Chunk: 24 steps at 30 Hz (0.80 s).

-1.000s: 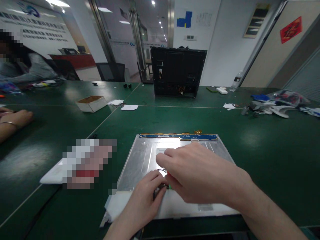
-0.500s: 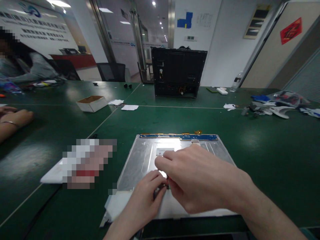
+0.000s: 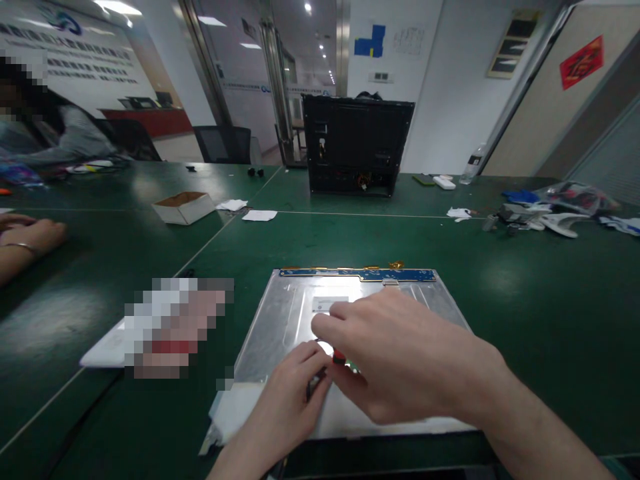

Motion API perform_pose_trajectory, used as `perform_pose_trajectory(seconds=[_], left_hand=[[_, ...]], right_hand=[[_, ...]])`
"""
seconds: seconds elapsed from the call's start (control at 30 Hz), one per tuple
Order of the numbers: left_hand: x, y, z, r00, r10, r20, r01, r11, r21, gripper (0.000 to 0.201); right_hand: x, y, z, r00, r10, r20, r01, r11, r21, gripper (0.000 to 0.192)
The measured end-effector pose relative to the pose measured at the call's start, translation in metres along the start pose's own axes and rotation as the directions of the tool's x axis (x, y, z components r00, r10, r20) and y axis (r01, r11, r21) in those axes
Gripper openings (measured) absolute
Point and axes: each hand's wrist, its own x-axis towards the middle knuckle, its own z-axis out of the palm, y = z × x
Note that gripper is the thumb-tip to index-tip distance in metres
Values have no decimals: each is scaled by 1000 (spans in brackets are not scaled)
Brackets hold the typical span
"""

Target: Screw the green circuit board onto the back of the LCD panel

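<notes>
One silver metal panel (image 3: 280, 320) lies flat on the green counter (image 3: 525, 313), with one blue circuit strip (image 3: 357, 273) along its far edge. Both hands meet over the panel's near half. The left hand (image 3: 287, 393) pinches a small dark part (image 3: 315, 383) in its grip; the right hand (image 3: 395, 353) closes its fingertips on one small red piece (image 3: 339, 357), touching the left. Farther back stand one black chassis (image 3: 357, 143) and one open cardboard box (image 3: 183, 206). Another person's hand (image 3: 30, 237) rests at the counter's left edge.
</notes>
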Motion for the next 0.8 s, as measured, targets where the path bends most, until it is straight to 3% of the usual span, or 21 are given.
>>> perform_pose_trajectory(seconds=[0.2, 0.33, 0.47, 0.63, 0.8], left_hand=[[0, 1, -1, 1000, -15, 18, 15, 1000, 2, 19], [-1, -1, -1, 1000, 5, 5, -5, 1000, 6, 21], [-1, -1, 0, 1000, 18, -24, -18, 1000, 8, 22], [-1, 0, -1, 1000, -9, -4, 9, 1000, -5, 18], [-1, -1, 0, 1000, -1, 12, 1, 1000, 1, 21]], right_hand=[[1, -1, -2, 999, 0, 44, 0, 1000, -2, 9], [4, -1, 1, 1000, 26, 9, -26, 999, -39, 3], [4, 0, 3, 999, 43, -9, -44, 998, -52, 10], [2, 0, 0, 999, 13, 30, -13, 1000, 2, 6], [1, 0, 0, 1000, 1, -18, -1, 1000, -5, 8]])
